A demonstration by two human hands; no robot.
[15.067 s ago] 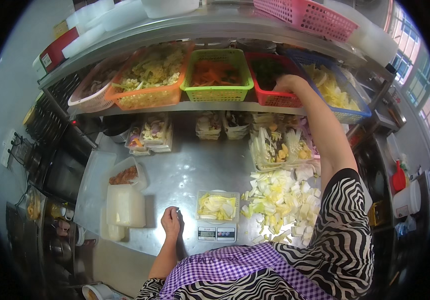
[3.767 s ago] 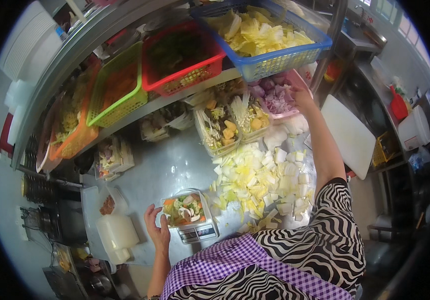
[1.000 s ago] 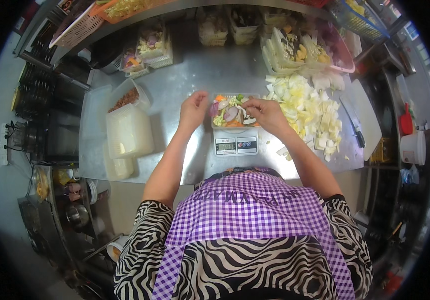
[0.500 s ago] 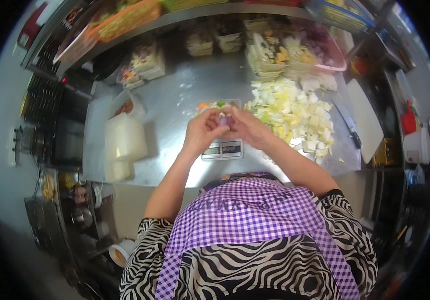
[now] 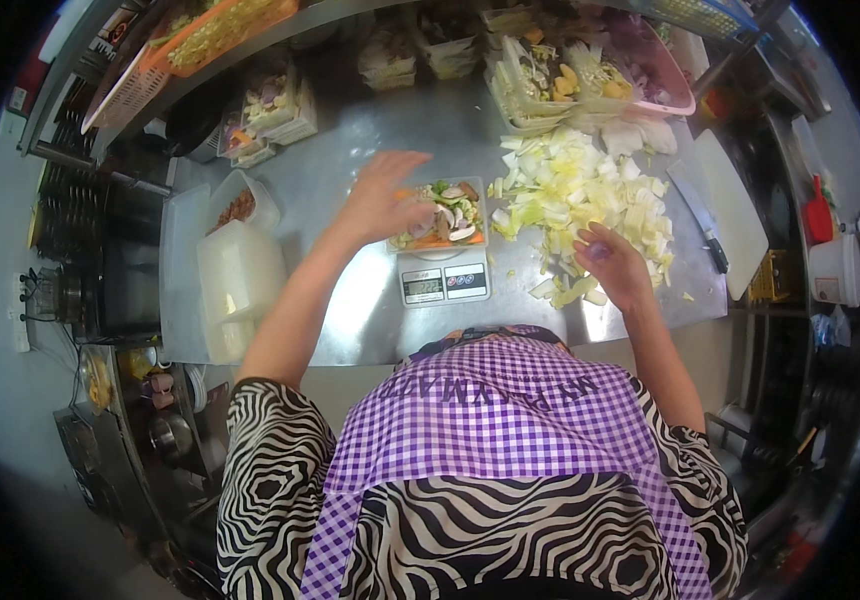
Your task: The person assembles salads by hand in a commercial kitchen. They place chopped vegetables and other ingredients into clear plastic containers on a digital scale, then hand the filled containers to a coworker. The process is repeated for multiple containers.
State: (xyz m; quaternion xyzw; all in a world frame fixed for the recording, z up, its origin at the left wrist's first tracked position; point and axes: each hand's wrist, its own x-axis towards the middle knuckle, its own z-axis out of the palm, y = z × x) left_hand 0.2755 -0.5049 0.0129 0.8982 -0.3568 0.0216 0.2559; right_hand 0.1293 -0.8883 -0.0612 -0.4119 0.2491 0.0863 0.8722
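A clear plastic container (image 5: 482,238) of mixed cut vegetables, with mushroom slices, orange strips and green pieces, rests on a white digital kitchen scale (image 5: 445,299). My left hand (image 5: 375,205) is open at the container's left side, fingers stretched out and slightly blurred, thumb over its edge. My right hand (image 5: 618,270) is over the near right part of a heap of chopped pale cabbage (image 5: 580,190). Its fingers are curled round a small purple vegetable piece (image 5: 600,250), whose exact kind I cannot make out.
A knife (image 5: 698,215) and a white cutting board (image 5: 735,220) lie at the right. Translucent tubs (image 5: 240,270) stand at the left. Filled containers (image 5: 540,90) and a pink basket (image 5: 675,100) line the back, below a shelf holding an orange basket (image 5: 235,35).
My hands have parted from above the container. The left went left and opened; the right went right to the cabbage heap with a purple piece. The container's contents now show.
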